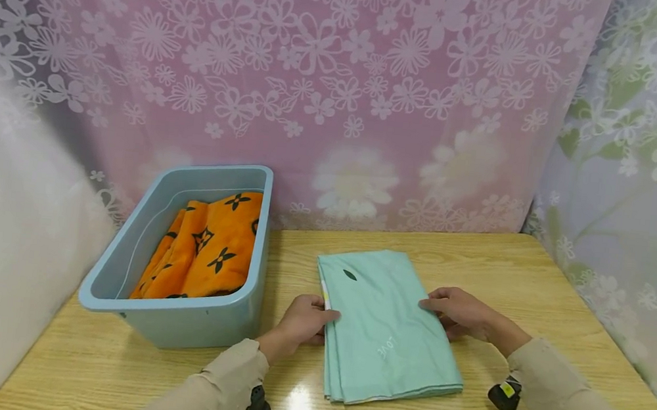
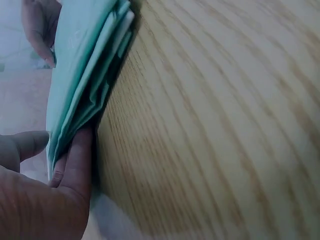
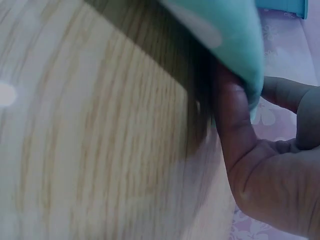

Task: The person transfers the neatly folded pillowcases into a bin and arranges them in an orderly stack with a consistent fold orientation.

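A folded mint-green cloth (image 1: 382, 322) with a dark leaf print and the white word LOVE lies on the table in the head view. My left hand (image 1: 302, 321) pinches its left edge, thumb on top and fingers underneath; in the left wrist view the cloth's stacked layers (image 2: 85, 80) show above those fingers. At the opposite edge my right hand (image 1: 463, 314) grips the cloth the same way. The right wrist view has the thumb and fingers (image 3: 235, 115) on either side of the cloth's edge (image 3: 235, 40), with fingertips hidden beneath it.
A light blue plastic bin (image 1: 199, 315) stands on the wooden table (image 1: 512, 269) to the left of the cloth. Inside it lies an orange fabric (image 1: 211, 246) with dark flower marks. Floral curtains (image 1: 344, 101) hang behind the table and along its sides.
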Motion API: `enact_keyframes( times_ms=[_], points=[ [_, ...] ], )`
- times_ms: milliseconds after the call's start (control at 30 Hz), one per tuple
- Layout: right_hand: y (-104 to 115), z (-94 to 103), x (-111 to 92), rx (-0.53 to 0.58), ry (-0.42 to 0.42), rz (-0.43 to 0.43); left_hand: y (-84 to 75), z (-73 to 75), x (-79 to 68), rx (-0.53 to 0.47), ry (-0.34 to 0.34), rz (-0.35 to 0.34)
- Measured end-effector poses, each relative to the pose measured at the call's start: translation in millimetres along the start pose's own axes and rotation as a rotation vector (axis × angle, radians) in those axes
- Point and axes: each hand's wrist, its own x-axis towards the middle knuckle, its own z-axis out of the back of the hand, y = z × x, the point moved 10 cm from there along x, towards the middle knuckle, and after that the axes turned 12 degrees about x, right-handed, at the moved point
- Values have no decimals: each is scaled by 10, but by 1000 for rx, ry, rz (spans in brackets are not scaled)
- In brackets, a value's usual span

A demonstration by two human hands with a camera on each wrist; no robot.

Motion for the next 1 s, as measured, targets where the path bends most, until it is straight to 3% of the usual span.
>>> enact_keyframes(
  times_ms=[367, 700, 1000],
  points=[
    [38, -94, 14, 59, 71, 37, -11, -25, 50, 31, -38, 7],
    [188, -118, -163, 57, 63, 129, -145, -44, -17, 28, -30, -88],
    [460, -102, -430, 77, 98, 199, -458, 66, -208, 137, -68, -170]
  ],
)
